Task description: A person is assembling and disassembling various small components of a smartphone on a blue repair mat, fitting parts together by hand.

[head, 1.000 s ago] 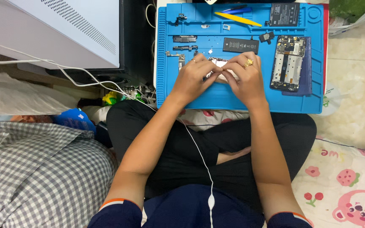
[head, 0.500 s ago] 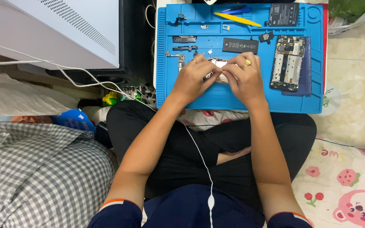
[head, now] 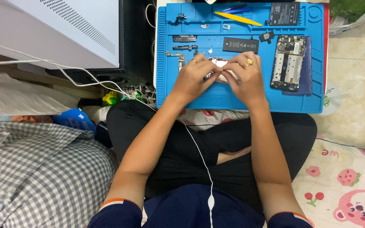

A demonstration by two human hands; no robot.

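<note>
Nothing has shifted: left hand [head: 193, 78] and right hand [head: 245, 78] pinch the small silvery phone part [head: 219, 64], lying crosswise between their fingertips.

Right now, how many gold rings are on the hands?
2. One ring is on the left hand and one ring is on the right hand. Curled fingers may hide more.

Your left hand [head: 193, 78] and right hand [head: 242, 78] meet over the blue silicone repair mat [head: 233, 99], pinching a small silvery phone part [head: 219, 63] between them; an opened phone frame [head: 287, 63] lies just right.
</note>
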